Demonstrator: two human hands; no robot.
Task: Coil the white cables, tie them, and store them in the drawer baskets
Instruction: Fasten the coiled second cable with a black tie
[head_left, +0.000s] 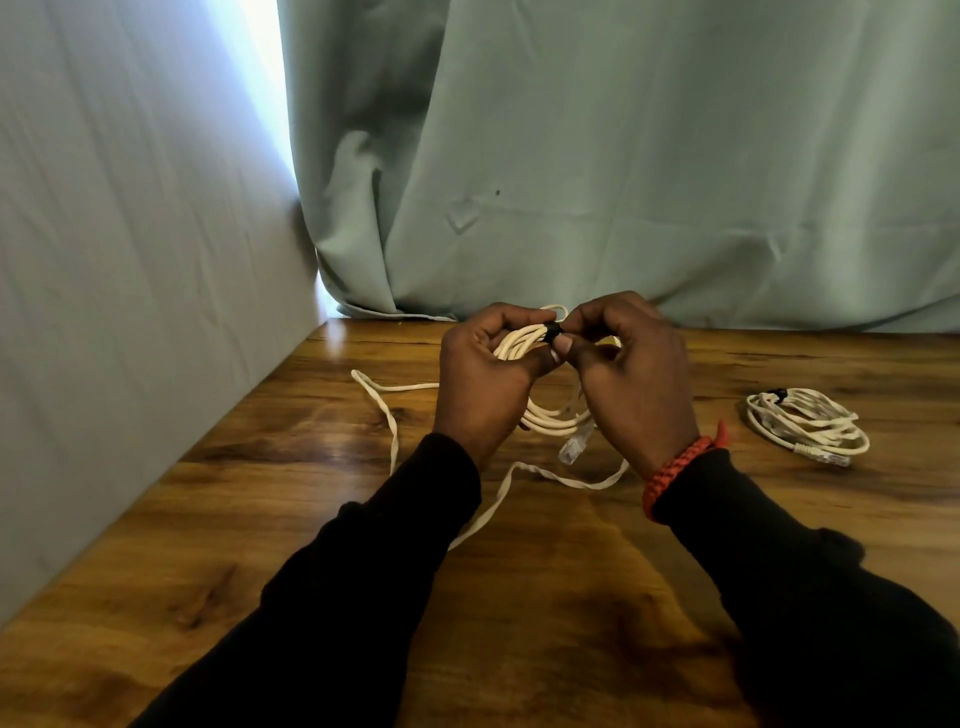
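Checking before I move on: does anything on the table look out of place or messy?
One flat white cable still trails loose across the table, uncoiled. The tied coil at right looks tidy.

No text, label, brand, number or sign can be read anywhere in the view.
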